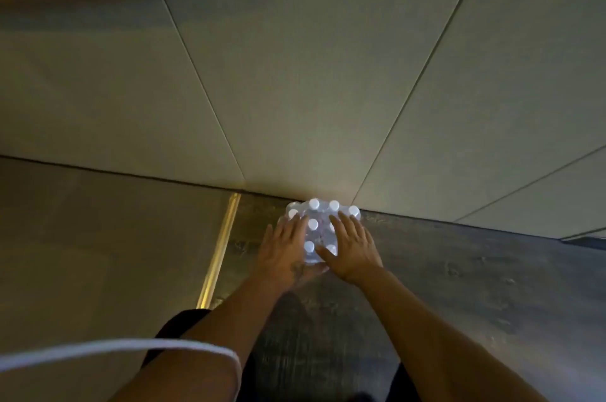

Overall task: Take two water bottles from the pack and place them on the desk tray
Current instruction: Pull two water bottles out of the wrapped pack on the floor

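Note:
A shrink-wrapped pack of water bottles (323,209) with several white caps stands on the dark floor against the wall. My left hand (284,249) lies on the pack's left side, fingers spread over the wrap, thumb curled under its near edge. My right hand (352,245) rests flat on the right side of the pack, fingers apart among the caps. Neither hand has a bottle out of the pack. No desk tray is in view.
A pale panelled wall (295,90) rises right behind the pack. A brass floor strip (219,250) runs along the left, dividing a lighter floor from the dark wood-grain floor (459,286). A white cable (114,347) crosses my left forearm.

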A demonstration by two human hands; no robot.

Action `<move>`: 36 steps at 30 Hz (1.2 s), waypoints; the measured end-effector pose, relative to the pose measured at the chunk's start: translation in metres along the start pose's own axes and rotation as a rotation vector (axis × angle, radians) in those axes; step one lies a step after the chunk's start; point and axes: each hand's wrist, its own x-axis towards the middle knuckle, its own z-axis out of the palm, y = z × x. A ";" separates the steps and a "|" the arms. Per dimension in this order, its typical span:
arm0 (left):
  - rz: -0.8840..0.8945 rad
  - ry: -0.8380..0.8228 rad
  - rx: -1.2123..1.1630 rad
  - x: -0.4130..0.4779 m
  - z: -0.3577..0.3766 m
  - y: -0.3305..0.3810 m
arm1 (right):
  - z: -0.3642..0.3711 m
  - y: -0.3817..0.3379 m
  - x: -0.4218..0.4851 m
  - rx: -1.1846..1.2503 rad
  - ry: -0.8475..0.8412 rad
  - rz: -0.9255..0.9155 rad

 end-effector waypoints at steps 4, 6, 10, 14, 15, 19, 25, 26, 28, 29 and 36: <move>-0.014 -0.007 0.067 0.052 0.036 -0.035 | 0.053 0.016 0.045 0.007 -0.033 0.029; -0.014 0.004 0.078 0.071 0.057 -0.047 | 0.076 0.021 0.064 0.015 -0.036 0.016; -0.022 0.037 0.020 0.096 0.080 -0.068 | 0.095 0.029 0.093 -0.077 0.022 -0.022; -0.028 0.005 -0.114 0.097 0.093 -0.071 | 0.097 0.026 0.108 -0.169 0.052 -0.074; -0.031 0.007 -0.134 0.096 0.095 -0.071 | 0.097 0.024 0.112 -0.196 0.045 -0.087; 0.009 0.048 -0.126 0.095 0.101 -0.073 | 0.087 0.017 0.122 -0.273 0.004 -0.124; 0.043 0.144 -0.168 0.094 0.103 -0.079 | 0.073 0.012 0.115 -0.258 0.104 -0.162; 0.045 0.155 -0.189 0.092 0.104 -0.080 | 0.066 0.012 0.111 -0.269 0.123 -0.184; 0.054 0.192 -0.239 0.089 0.107 -0.082 | 0.047 0.012 0.103 -0.283 0.235 -0.237; 0.061 0.226 -0.278 0.087 0.107 -0.081 | 0.035 0.012 0.100 -0.292 0.284 -0.265; 0.141 0.292 -0.594 0.090 0.084 -0.048 | -0.055 -0.014 0.057 -0.326 0.494 -0.435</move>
